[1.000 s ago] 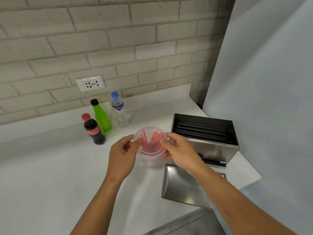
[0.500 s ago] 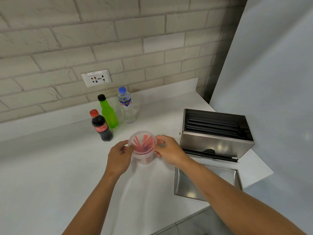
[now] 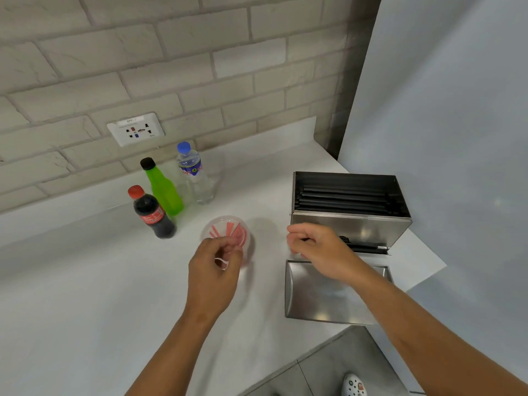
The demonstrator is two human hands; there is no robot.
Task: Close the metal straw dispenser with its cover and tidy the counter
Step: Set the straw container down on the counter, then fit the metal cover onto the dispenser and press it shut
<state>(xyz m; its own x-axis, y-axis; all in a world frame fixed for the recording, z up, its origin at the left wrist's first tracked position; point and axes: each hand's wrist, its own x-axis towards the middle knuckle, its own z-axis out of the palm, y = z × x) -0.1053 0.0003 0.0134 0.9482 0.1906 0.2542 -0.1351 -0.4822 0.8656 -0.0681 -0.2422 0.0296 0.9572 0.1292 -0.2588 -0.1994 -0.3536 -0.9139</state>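
Observation:
The metal straw dispenser (image 3: 350, 227) stands open at the counter's right end, with black straws lying inside. Its steel cover (image 3: 320, 301) lies flat on the counter in front of it. A clear plastic cup (image 3: 228, 232) with red straws stands on the counter to the left of the dispenser. My left hand (image 3: 213, 277) hovers just in front of the cup, fingers curled loosely, holding nothing. My right hand (image 3: 320, 247) is over the gap between dispenser and cover, fingers bent and apart, empty.
Three bottles stand by the brick wall: a cola bottle (image 3: 153, 214), a green bottle (image 3: 163, 188) and a water bottle (image 3: 195, 174). A wall socket (image 3: 135, 129) sits above them. A grey wall bounds the right. The counter edge (image 3: 328, 335) drops to the floor.
Both hands have let go of the cup, which now stands on the counter. My right hand has moved right toward the dispenser and cover; my left has drawn back slightly.

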